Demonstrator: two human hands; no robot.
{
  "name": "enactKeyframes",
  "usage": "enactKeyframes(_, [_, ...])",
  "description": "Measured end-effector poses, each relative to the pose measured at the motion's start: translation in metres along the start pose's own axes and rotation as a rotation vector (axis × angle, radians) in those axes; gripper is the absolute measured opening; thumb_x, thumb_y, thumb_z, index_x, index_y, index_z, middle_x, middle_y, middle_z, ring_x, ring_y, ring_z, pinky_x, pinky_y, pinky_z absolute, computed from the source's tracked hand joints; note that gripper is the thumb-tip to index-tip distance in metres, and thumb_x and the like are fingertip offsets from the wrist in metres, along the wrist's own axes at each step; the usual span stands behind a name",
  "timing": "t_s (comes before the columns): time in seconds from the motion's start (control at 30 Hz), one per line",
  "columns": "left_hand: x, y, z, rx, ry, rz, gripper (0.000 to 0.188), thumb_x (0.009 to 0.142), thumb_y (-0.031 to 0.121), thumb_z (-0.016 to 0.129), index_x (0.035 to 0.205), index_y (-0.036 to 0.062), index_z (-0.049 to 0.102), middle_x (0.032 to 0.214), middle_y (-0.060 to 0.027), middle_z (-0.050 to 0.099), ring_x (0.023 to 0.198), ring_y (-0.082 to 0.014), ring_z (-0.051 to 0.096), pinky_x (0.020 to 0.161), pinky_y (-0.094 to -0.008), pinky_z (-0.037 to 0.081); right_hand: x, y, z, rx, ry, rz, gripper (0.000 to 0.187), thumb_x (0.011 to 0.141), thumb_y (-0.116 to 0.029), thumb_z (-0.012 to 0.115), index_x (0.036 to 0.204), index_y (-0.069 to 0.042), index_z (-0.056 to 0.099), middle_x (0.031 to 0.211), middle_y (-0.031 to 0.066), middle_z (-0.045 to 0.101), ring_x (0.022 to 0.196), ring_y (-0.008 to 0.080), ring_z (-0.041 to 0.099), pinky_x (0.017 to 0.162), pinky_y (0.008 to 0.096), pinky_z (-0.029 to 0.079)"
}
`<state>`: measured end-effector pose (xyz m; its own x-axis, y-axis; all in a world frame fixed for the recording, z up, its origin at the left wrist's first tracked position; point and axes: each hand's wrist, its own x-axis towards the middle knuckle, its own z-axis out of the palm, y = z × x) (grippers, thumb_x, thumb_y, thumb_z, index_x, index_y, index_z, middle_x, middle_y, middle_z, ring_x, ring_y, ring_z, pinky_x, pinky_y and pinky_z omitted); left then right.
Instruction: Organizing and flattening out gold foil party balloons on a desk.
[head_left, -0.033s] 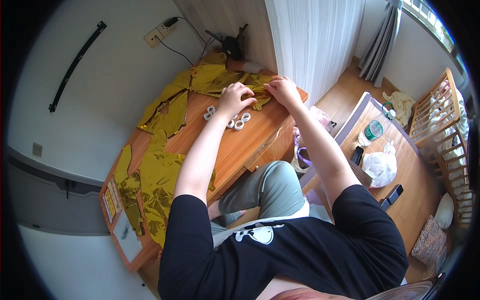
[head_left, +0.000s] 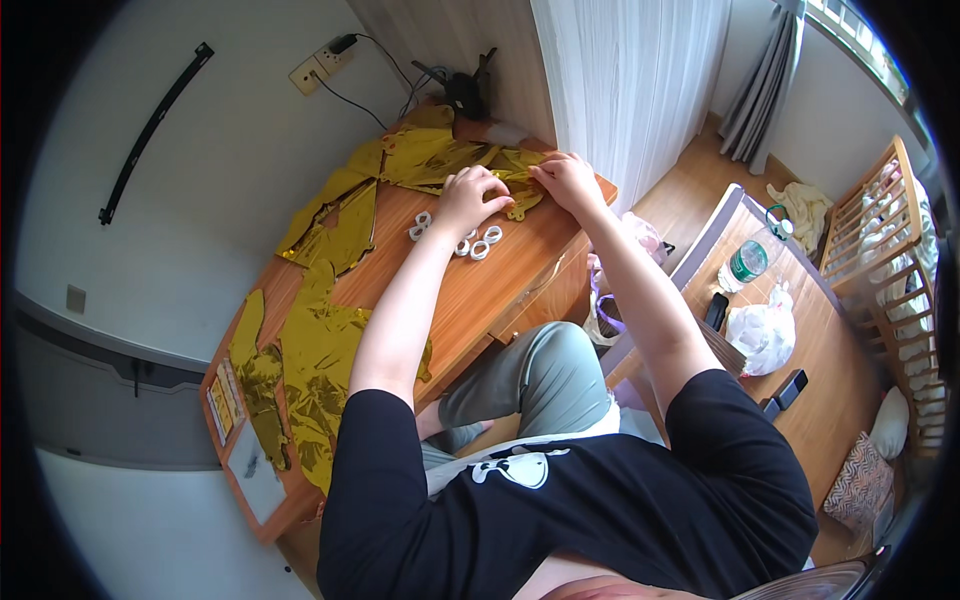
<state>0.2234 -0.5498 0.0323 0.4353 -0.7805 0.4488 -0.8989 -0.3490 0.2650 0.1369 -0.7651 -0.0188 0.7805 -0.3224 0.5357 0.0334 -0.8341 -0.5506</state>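
Flat gold foil balloons lie across the far part of the wooden desk. At the right end of this foil, my right hand pinches the edge between thumb and fingers. My left hand is beside it, its fingers curled toward the thumb at the same foil; the fingertips' exact hold is partly hidden. Small white rings, like narrow rolls of tape or ribbon, sit just below my left wrist, which covers some of them.
More gold foil spreads over the desk's left side, near a white sheet. A black device with cables stands at the back corner. On the right, a low table holds a water bottle and a white plastic bag.
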Motion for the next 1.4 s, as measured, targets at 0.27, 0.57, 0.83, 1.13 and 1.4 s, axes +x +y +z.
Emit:
enactKeyframes(0.27, [0.005, -0.01, 0.004, 0.066, -0.078, -0.102, 0.026, 0.081, 0.041, 0.08, 0.095, 0.0197, 0.081, 0.1, 0.0001, 0.068, 0.107, -0.0211, 0.061, 0.097, -0.0386, 0.042, 0.001, -0.011, -0.007, 0.019, -0.027, 0.007, 0.032, 0.095, -0.036, 0.064, 0.093, -0.007, 0.078, 0.104, 0.0076, 0.072, 0.105, 0.031, 0.062, 0.095, 0.0409, 0.048])
enactKeyframes(0.57, [0.011, -0.016, 0.001, 0.069, -0.006, -0.109, 0.026, 0.088, 0.04, 0.073, 0.092, 0.0164, 0.081, 0.094, -0.0019, 0.07, 0.101, -0.0221, 0.064, 0.09, -0.0382, 0.044, 0.0, -0.017, -0.014, 0.012, -0.087, 0.057, 0.034, 0.098, -0.042, 0.059, 0.1, -0.014, 0.078, 0.113, 0.0031, 0.072, 0.116, 0.0256, 0.059, 0.102, 0.042, 0.042])
enactKeyframes(0.83, [0.023, -0.023, 0.0, -0.004, -0.002, -0.111, 0.025, 0.094, 0.037, 0.065, 0.096, 0.0153, 0.078, 0.095, -0.004, 0.072, 0.098, -0.026, 0.066, 0.085, -0.0422, 0.046, -0.004, -0.022, -0.025, 0.155, -0.08, -0.05, 0.036, 0.09, -0.041, 0.069, 0.109, -0.012, 0.077, 0.121, 0.0075, 0.07, 0.12, 0.0284, 0.058, 0.106, 0.0418, 0.042])
enactKeyframes(1.13, [0.025, -0.017, 0.006, 0.018, 0.032, 0.088, 0.022, 0.089, 0.038, 0.071, 0.089, 0.0174, 0.077, 0.091, 0.001, 0.071, 0.096, -0.022, 0.064, 0.089, -0.0394, 0.042, -0.002, 0.01, -0.006, 0.169, 0.039, -0.135, 0.02, 0.086, -0.028, 0.074, 0.097, -0.012, 0.079, 0.1, 0.0011, 0.075, 0.108, 0.0245, 0.064, 0.096, 0.0396, 0.048])
enactKeyframes(1.4, [0.018, -0.019, 0.0, 0.2, 0.163, 0.129, 0.017, 0.078, 0.035, 0.081, 0.082, 0.0188, 0.077, 0.084, 0.006, 0.071, 0.09, -0.0164, 0.064, 0.089, -0.0368, 0.04, 0.002, 0.008, -0.001, 0.137, 0.022, -0.159, 0.017, 0.085, -0.029, 0.075, 0.091, -0.013, 0.079, 0.097, -0.0004, 0.076, 0.107, 0.0223, 0.064, 0.095, 0.0393, 0.048])
